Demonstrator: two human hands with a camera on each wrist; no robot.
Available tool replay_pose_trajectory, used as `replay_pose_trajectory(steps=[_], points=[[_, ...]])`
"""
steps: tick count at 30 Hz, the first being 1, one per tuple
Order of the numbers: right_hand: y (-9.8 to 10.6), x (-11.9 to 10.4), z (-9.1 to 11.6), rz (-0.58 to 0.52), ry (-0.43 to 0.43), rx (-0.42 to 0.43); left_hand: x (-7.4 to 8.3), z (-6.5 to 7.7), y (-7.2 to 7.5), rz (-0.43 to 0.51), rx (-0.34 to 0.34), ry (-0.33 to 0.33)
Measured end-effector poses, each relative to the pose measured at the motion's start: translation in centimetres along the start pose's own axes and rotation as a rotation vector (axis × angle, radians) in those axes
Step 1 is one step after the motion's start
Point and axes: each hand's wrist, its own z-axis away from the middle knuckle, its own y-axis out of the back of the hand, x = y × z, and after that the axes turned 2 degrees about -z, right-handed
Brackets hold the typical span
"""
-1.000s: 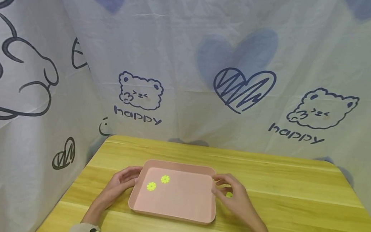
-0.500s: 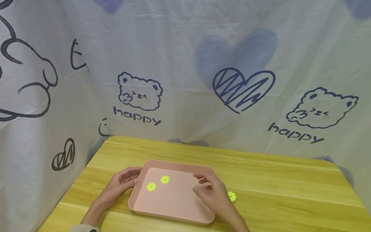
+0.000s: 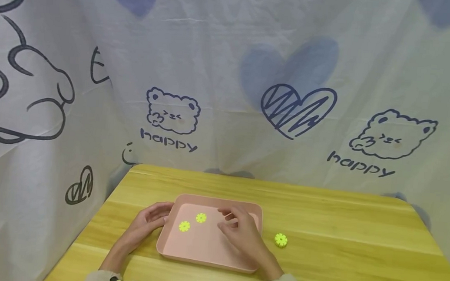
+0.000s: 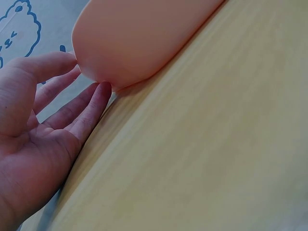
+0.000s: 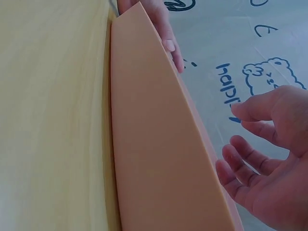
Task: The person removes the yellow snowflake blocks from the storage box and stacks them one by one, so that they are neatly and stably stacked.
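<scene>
A shallow pink tray (image 3: 207,261) stands on the wooden table. My left hand (image 3: 143,224) rests against its left side; in the left wrist view its fingertips (image 4: 103,87) touch the outer wall near a corner. Two small yellow notched discs, shaped like flowers, lie in the tray's left half: a front disc (image 3: 184,226) and a back disc (image 3: 201,217). Over the tray's right half hovers my right hand (image 3: 242,232), fingers loosely bent and the thumb apart from them, with nothing seen between. A third yellow disc (image 3: 281,240) lies on the table right of the tray.
The wooden table (image 3: 343,236) reaches back to a pale curtain (image 3: 224,149) printed with bears and hearts. Another curtain side (image 3: 50,167) hangs at the left. Dark wrist devices show at both sleeves.
My right hand has moved left from the tray's right edge to above its inside. The disc beside the tray, partly hidden before, now shows whole. My left hand stays put.
</scene>
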Motion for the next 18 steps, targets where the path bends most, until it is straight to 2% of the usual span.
replay_pose_trajectory(steps=[13, 18], points=[[-2.7, 0.6, -2.7, 0.005, -0.001, -0.091, -0.1, 0.2, 0.0, -0.011, -0.014, -0.016], [-3.7, 1.3, -3.4, 0.042, -0.012, -0.106, -0.1, 0.1, -0.1, -0.022, -0.004, -0.011]])
